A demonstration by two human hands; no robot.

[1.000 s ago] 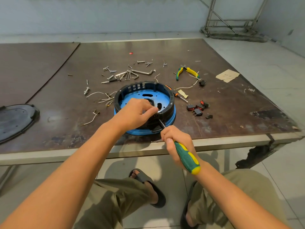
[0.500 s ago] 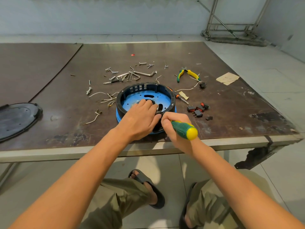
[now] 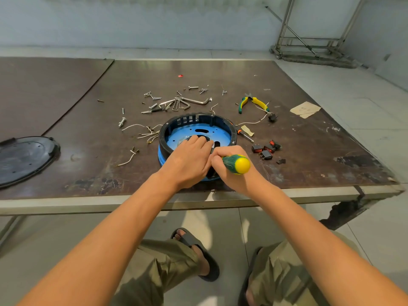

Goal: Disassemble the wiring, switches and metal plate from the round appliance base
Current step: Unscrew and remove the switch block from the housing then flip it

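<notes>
1. The round appliance base (image 3: 189, 122), a black ring with a blue floor, sits upright on the brown surface (image 3: 309, 155), near its front edge and about centre.
2. The left hand (image 3: 189, 160) reaches over the near rim into the base. Its fingers bend down onto a dark part on the blue floor. The fingertips are hidden, so whether they grip that part cannot be determined.
3. The right hand (image 3: 229, 173) is just beside the left, at the near right of the rim, with its fingers wrapped tight round a green and yellow screwdriver (image 3: 237, 164). The handle's yellow butt faces the camera. The shaft and tip are hidden behind the hands.
4. Several red and black switches (image 3: 265, 150) lie loose on the surface to the right of the base, apart from it.
5. Loose white wires (image 3: 143, 133) lie on the left side of the base, some just beside its wall.
6. Screws and hex keys (image 3: 178, 103) are scattered behind the base.
7. Yellow and green pliers (image 3: 251, 102) lie at the rear right.
8. A black round cover (image 3: 24, 160) lies flat at the far left.
</notes>
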